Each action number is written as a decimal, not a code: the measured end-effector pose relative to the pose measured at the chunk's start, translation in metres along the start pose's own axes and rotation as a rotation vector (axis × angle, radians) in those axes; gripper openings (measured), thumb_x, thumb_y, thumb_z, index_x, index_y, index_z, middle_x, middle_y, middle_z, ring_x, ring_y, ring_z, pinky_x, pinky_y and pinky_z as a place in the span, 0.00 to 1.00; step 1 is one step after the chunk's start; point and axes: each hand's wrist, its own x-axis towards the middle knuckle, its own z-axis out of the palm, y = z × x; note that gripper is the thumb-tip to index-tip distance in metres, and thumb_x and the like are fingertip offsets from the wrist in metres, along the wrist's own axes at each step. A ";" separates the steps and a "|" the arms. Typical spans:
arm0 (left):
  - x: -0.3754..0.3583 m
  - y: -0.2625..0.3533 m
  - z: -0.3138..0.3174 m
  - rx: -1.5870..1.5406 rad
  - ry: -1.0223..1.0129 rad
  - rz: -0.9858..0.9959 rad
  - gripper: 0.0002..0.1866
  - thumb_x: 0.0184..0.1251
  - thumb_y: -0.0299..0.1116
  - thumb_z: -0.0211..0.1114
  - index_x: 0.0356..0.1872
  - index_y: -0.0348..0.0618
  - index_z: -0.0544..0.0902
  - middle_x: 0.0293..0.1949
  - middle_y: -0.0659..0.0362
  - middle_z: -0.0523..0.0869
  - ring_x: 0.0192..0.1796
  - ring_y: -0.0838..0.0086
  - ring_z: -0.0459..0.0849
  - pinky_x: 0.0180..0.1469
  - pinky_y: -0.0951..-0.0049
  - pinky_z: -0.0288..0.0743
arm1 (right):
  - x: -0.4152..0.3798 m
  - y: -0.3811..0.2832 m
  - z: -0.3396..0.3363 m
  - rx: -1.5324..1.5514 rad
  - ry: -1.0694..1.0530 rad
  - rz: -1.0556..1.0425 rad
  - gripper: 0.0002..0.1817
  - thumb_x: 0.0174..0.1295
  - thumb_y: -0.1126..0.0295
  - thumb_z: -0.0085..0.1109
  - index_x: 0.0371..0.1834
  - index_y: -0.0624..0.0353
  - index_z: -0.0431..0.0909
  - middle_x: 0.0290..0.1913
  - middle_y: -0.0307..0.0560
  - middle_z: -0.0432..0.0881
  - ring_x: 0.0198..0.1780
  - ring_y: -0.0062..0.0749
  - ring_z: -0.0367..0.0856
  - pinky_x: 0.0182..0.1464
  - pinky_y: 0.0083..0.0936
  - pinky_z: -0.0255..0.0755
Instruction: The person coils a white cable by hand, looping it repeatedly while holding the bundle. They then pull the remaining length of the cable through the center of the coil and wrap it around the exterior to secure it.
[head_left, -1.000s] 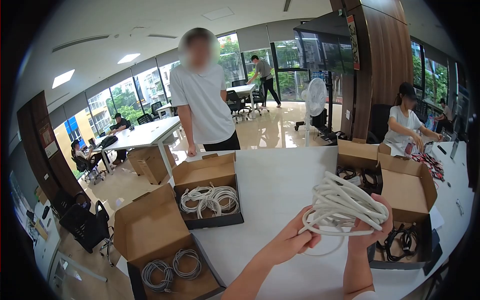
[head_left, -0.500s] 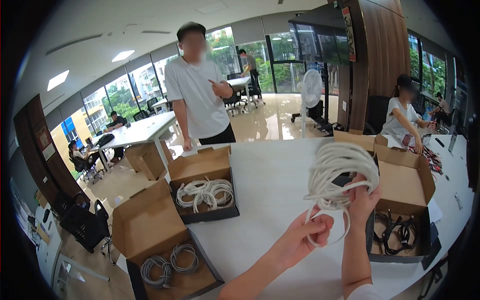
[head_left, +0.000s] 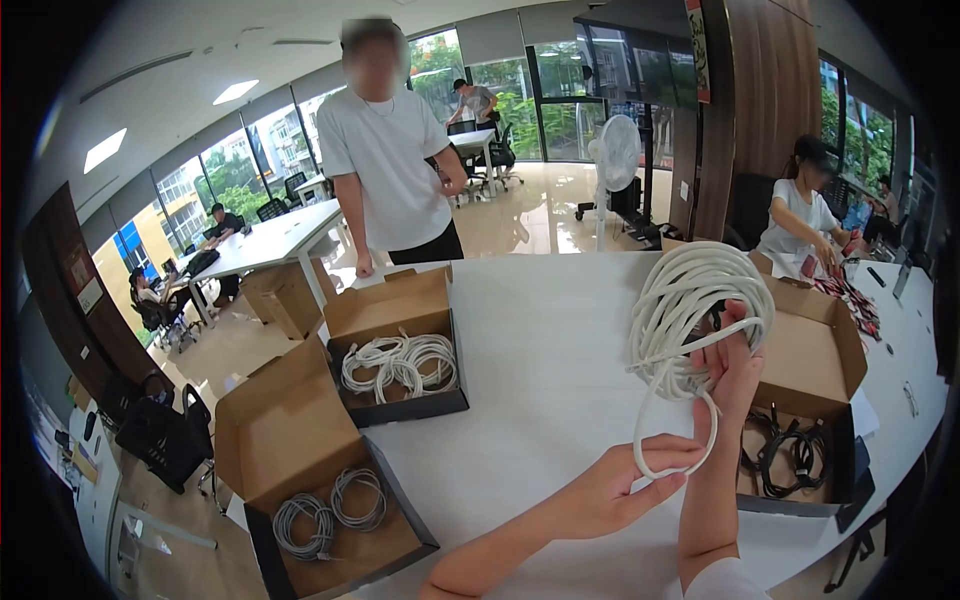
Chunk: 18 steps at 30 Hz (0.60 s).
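Observation:
A thick coil of white cable hangs above the right part of the white table. My right hand holds it from the right, its fingers wrapped through the loops. Lower down, my left hand pinches a small loop of the same cable below the coil. An open box at the centre left holds white cable coils. Another open box nearer the left front has two grey cable coils. Black cables lie in the open box on the right.
A person in a white shirt stands across the table. Another person sits at the right by a pile of red and black items. Behind are a white fan, chairs and a second table.
My left hand has shifted slightly lower, its fingers straighter around the small loop. The coil has turned and opened wider. The standing person's raised hand has dropped, and the view has shifted.

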 end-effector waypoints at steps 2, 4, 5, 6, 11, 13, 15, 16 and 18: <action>-0.004 0.010 -0.003 -0.013 -0.002 -0.001 0.16 0.73 0.29 0.52 0.58 0.35 0.76 0.56 0.53 0.78 0.55 0.65 0.77 0.59 0.69 0.68 | 0.001 0.001 -0.003 0.039 -0.064 0.032 0.11 0.66 0.74 0.51 0.49 0.65 0.77 0.15 0.30 0.61 0.14 0.13 0.54 0.20 0.18 0.61; -0.008 0.013 -0.005 -0.034 0.000 0.004 0.15 0.73 0.28 0.51 0.57 0.35 0.76 0.54 0.54 0.79 0.53 0.65 0.78 0.58 0.70 0.69 | -0.001 0.000 -0.002 0.059 -0.049 0.041 0.10 0.66 0.74 0.52 0.48 0.63 0.77 0.15 0.29 0.59 0.14 0.13 0.53 0.20 0.18 0.61; -0.009 0.013 -0.006 -0.047 0.002 0.013 0.15 0.73 0.28 0.51 0.57 0.35 0.76 0.54 0.54 0.79 0.53 0.66 0.78 0.57 0.70 0.69 | -0.002 -0.001 -0.001 0.061 -0.043 0.043 0.10 0.66 0.74 0.52 0.48 0.62 0.77 0.14 0.29 0.59 0.14 0.13 0.53 0.20 0.18 0.61; -0.010 0.013 -0.007 -0.060 0.005 0.022 0.15 0.73 0.27 0.51 0.57 0.35 0.76 0.54 0.54 0.80 0.52 0.67 0.78 0.57 0.70 0.70 | -0.003 -0.001 -0.001 0.062 -0.038 0.046 0.10 0.66 0.74 0.53 0.48 0.62 0.78 0.14 0.29 0.59 0.14 0.13 0.53 0.20 0.18 0.61; -0.008 0.005 -0.005 -0.317 0.034 0.052 0.16 0.73 0.25 0.50 0.57 0.35 0.77 0.54 0.56 0.80 0.48 0.72 0.79 0.53 0.72 0.72 | -0.012 -0.010 0.015 0.066 0.026 0.095 0.06 0.65 0.74 0.54 0.43 0.60 0.78 0.13 0.28 0.58 0.14 0.12 0.52 0.19 0.18 0.58; -0.005 0.000 -0.006 -0.380 0.038 0.063 0.17 0.72 0.24 0.49 0.58 0.35 0.77 0.56 0.54 0.79 0.48 0.71 0.80 0.51 0.72 0.74 | -0.014 -0.011 0.019 0.076 0.041 0.130 0.05 0.65 0.74 0.54 0.41 0.59 0.78 0.13 0.28 0.58 0.14 0.12 0.51 0.19 0.18 0.56; -0.003 -0.004 -0.008 -0.393 0.046 0.074 0.17 0.71 0.23 0.47 0.57 0.34 0.77 0.59 0.48 0.76 0.48 0.68 0.81 0.50 0.71 0.76 | -0.015 -0.009 0.020 0.101 0.034 0.168 0.04 0.65 0.75 0.54 0.39 0.59 0.78 0.13 0.28 0.57 0.13 0.12 0.51 0.18 0.17 0.54; -0.002 -0.006 -0.009 -0.378 0.065 0.044 0.17 0.71 0.23 0.47 0.57 0.34 0.77 0.60 0.49 0.75 0.48 0.68 0.81 0.50 0.72 0.76 | -0.016 -0.009 0.019 0.098 0.002 0.185 0.05 0.63 0.75 0.54 0.41 0.59 0.77 0.15 0.28 0.58 0.14 0.12 0.51 0.19 0.16 0.55; 0.000 -0.011 -0.013 -0.349 0.104 -0.017 0.17 0.71 0.23 0.47 0.58 0.34 0.77 0.62 0.50 0.74 0.46 0.68 0.81 0.49 0.73 0.76 | -0.018 -0.011 0.017 0.091 -0.060 0.219 0.10 0.61 0.75 0.54 0.46 0.58 0.75 0.18 0.28 0.58 0.16 0.11 0.53 0.19 0.15 0.56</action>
